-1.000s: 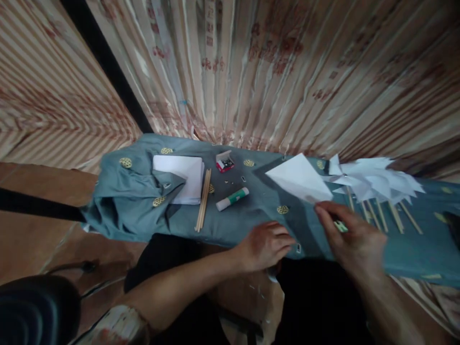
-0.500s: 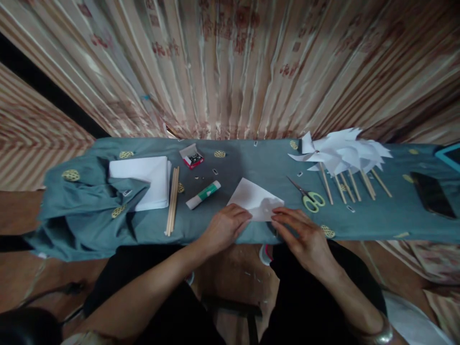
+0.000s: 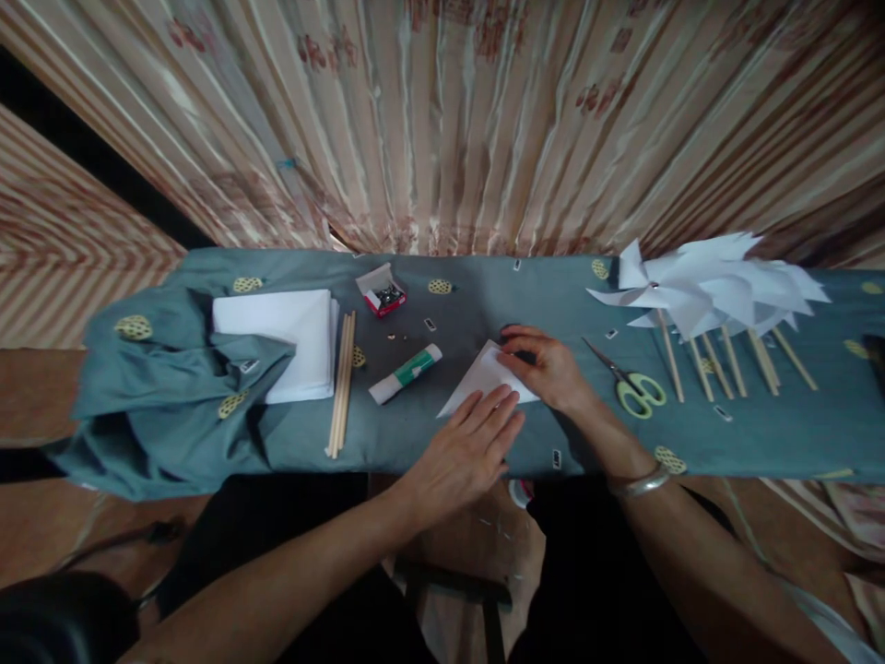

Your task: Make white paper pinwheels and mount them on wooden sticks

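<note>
A sheet of white paper (image 3: 478, 376), folded over into a roughly triangular shape, lies at the middle of the cloth-covered table. My left hand (image 3: 462, 454) rests on its near side, fingers stretched out and flat, hiding part of the lower edge. Thumb and fingers of my right hand (image 3: 548, 371) close on the paper's upper right part, where a corner has been brought over. Left of the paper lies a glue stick (image 3: 407, 373) with a green label. Green-handled scissors (image 3: 640, 395) lie to the right of my right hand, blades pointing away.
A stack of white paper (image 3: 312, 346) sits at the left, partly under bunched cloth, beside several wooden sticks (image 3: 342, 383). An open red-and-white box (image 3: 384, 291) holds small metallic pieces. Several white paper pinwheels (image 3: 725, 286) on sticks overlap at the right. A pleated curtain (image 3: 456, 138) hangs behind.
The paper's near part has been folded up and over. My right hand moved to its upper side; my left hand flattened out on it. The view shifted slightly left.
</note>
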